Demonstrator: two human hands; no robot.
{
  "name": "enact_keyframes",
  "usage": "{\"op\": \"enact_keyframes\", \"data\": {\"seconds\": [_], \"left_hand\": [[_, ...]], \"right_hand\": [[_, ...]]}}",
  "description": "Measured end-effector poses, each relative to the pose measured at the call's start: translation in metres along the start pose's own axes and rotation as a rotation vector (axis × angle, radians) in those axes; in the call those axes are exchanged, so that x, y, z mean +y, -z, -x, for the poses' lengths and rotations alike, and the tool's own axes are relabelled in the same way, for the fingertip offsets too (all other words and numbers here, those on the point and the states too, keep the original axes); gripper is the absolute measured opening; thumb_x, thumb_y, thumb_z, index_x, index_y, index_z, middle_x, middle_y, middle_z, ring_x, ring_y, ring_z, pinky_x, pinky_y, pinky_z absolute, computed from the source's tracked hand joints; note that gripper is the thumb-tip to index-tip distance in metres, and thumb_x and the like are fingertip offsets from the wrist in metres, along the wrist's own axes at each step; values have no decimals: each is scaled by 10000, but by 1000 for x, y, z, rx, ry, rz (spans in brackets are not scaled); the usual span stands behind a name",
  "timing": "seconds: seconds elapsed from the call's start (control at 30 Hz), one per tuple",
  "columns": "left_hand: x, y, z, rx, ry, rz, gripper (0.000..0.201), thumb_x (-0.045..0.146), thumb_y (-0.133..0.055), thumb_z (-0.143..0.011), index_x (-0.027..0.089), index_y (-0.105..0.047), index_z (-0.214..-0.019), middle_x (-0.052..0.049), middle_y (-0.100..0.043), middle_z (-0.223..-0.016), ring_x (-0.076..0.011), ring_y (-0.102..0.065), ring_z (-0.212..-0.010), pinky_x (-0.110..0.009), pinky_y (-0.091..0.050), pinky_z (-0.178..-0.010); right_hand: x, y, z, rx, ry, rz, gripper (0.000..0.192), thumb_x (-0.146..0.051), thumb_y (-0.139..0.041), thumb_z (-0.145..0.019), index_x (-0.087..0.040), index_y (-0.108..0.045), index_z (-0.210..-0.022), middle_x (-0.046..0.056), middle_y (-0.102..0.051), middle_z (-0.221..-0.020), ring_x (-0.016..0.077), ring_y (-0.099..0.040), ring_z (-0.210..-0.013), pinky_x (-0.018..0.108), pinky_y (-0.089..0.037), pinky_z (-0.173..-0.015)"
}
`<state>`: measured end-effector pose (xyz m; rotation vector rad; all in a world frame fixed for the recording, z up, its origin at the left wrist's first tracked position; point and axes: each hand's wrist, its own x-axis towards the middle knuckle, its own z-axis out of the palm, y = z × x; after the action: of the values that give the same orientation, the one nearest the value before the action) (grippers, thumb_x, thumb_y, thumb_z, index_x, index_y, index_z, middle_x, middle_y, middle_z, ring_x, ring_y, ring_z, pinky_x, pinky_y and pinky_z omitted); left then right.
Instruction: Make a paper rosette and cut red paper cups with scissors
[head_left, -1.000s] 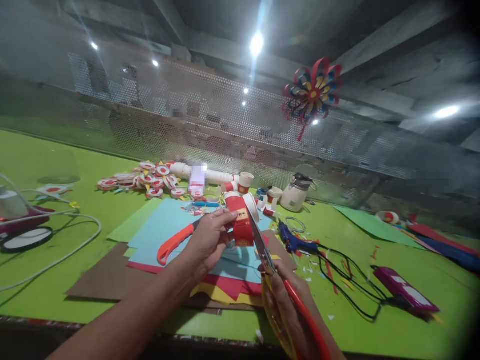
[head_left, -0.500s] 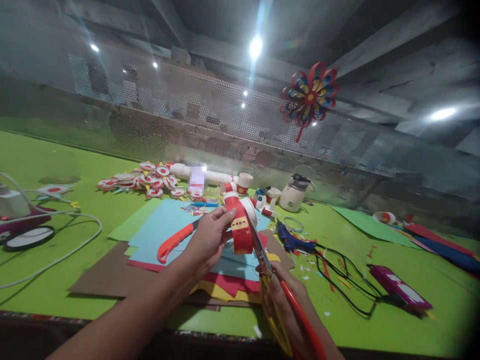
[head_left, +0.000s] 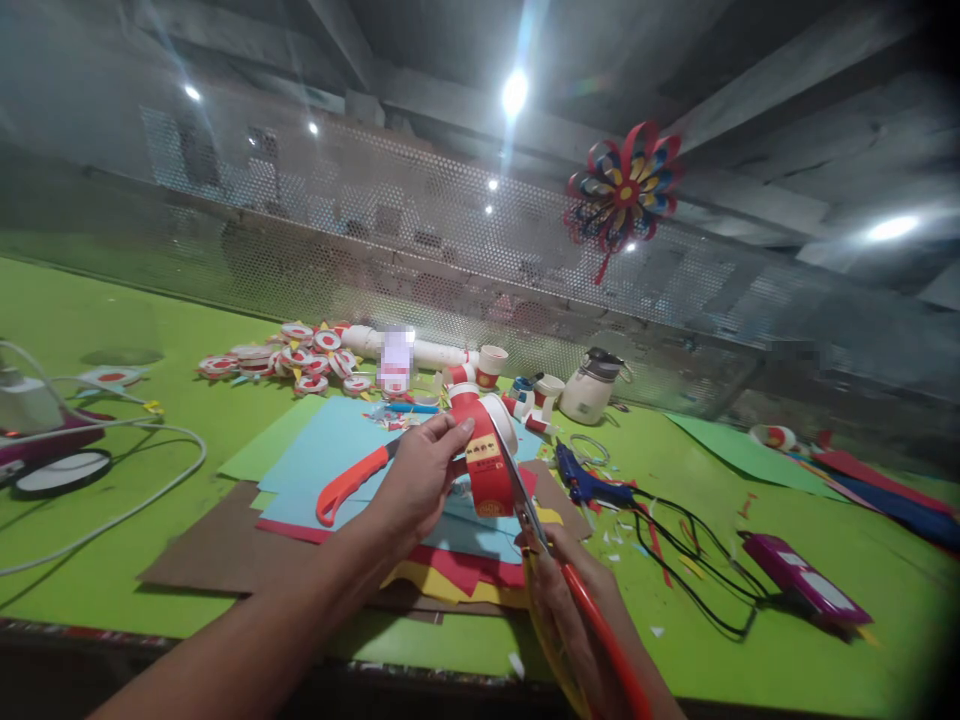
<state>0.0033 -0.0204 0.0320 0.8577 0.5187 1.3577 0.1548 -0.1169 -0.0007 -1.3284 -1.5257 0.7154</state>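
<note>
My left hand [head_left: 424, 470] grips a red paper cup [head_left: 487, 475] with a white rim, its wall cut and hanging as a strip. In my right hand [head_left: 574, 580] is a pair of scissors [head_left: 529, 512] with red and yellow handles. The blades lie along the cup's wall beside the white bottom. Beneath both hands spreads a stack of blue paper [head_left: 322, 450], over red and yellow sheets and brown cardboard [head_left: 202, 545]. A cutter with an orange handle [head_left: 349, 487] lies by my left wrist.
Right of my hands lie a blue glue gun [head_left: 592, 485], its black cable and a purple box [head_left: 806, 580]. Behind are red-and-white paper discs [head_left: 296, 355], a phone [head_left: 396, 358], cups [head_left: 491, 362] and a beige flask [head_left: 591, 388]. White cables [head_left: 199, 450] run at left.
The cut strip of the cup hangs slightly lower and more to the right. The scissors have shifted a little, with their handles closer together. My left hand keeps its grip.
</note>
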Motion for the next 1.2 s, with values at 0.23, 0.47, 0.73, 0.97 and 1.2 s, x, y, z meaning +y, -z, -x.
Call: {"op": "enact_keyframes", "data": {"seconds": [0.23,0.47,0.73,0.97,1.2], "left_hand": [[0,-3,3,-32,-45,-103,182,289,-713,-688,134,-619,-687,-24,-670,-679,-151,-629,-648,-278,-488,-649],[-2,-1,4,-80,-58,-128,147,276,-687,-721,139,-635,-735,-33,-675,-729,-149,-623,-681,-284,-482,-679],[-6,1,2,-102,-61,-150,170,304,-701,-697,143,-655,-727,-13,-622,-652,-130,-568,-622,-277,-467,-666],[-10,0,4,-137,-90,-200,180,320,-678,-719,145,-660,-755,-16,-613,-664,-131,-537,-618,-290,-462,-669],[-10,1,3,-139,-100,-220,181,321,-674,-724,142,-647,-732,-3,-587,-640,-130,-528,-622,-287,-449,-668]], "right_hand": [[-4,3,-1,-3,47,55,387,-534,-453,-857,-190,-618,-924,13,-553,-636,156,-495,-562,251,-432,-585],[2,4,1,-15,71,13,407,-532,-438,-864,-191,-622,-990,33,-601,-718,172,-534,-631,234,-438,-597],[1,9,4,-49,53,-1,402,-522,-449,-866,-177,-611,-993,17,-551,-681,160,-499,-617,240,-412,-590],[2,9,0,-66,81,-41,433,-540,-435,-872,-182,-622,-1026,44,-616,-734,172,-558,-640,236,-440,-578],[1,9,1,-54,125,2,418,-517,-418,-889,-193,-618,-1058,60,-658,-806,197,-610,-721,250,-478,-648]]}}
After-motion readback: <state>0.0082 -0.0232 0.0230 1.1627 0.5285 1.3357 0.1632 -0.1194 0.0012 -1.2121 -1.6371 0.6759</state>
